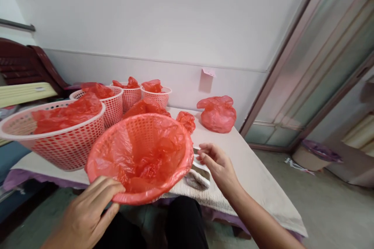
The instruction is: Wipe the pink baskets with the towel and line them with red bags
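A plastic basket (140, 151) lined with a red plastic bag (157, 144) is tilted toward me at the table's near edge. The bag is folded over the whole rim. My left hand (90, 206) grips that rim at the near left, fingers over the inside and thumb beneath. To the right of the basket my right hand (214, 163) is raised with its fingers apart and slightly curled, holding nothing. Just behind its fingertips lies a grey and white cloth item (200, 177), partly hidden, its kind unclear.
Several pink mesh baskets (64, 148) with crumpled red bags stand at the left and back. A bulging red bag (218, 114) and a smaller crumpled one (186, 121) lie on the cloth-covered table (251, 186). A lined bin (314, 155) stands on the floor at right.
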### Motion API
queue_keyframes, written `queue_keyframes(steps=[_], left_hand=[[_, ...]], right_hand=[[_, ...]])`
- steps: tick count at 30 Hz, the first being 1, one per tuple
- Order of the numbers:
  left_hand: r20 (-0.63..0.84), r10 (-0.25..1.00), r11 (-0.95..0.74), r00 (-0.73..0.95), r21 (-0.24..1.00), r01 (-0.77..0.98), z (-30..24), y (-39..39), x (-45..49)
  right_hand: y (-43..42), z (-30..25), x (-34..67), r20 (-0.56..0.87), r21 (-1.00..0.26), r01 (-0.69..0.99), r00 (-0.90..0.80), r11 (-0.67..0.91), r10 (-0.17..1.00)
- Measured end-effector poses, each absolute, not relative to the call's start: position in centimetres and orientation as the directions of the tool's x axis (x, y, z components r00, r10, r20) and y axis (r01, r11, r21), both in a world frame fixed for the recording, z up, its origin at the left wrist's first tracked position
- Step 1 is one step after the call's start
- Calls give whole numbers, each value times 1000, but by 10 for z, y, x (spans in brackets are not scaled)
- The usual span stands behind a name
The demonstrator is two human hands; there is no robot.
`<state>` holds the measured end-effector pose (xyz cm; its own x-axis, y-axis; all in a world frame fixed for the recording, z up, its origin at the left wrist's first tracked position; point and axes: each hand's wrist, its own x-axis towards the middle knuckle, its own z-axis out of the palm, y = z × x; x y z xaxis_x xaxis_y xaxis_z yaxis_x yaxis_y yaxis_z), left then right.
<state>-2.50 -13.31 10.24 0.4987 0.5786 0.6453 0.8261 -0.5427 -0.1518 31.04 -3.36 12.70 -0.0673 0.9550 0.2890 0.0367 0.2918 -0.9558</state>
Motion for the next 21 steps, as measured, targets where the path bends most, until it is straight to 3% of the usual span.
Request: queue_keyframes(steps=[3, 7, 13, 17, 21], left_hand=[[637, 569, -523, 520, -208, 826, 98, -137, -25], [612, 627, -475, 483, -192, 859, 96, -139, -25], [632, 580, -454, 514, -274, 848, 88, -142, -31], [601, 622, -421, 503, -285, 861, 72, -145, -40], [586, 628, -420, 512, -298, 857, 62, -147, -43]], right_hand=[[-39, 112, 308, -39, -984, -163, -173, -67, 984], [-48, 105, 302, -153, -935, -268, -287, -232, 946], [-42, 100, 304, -168, -922, -295, -278, -251, 946], [-39, 103, 313, -94, -966, -227, -125, -120, 988], [-38, 116, 312, 39, -988, -154, -140, 17, 989]])
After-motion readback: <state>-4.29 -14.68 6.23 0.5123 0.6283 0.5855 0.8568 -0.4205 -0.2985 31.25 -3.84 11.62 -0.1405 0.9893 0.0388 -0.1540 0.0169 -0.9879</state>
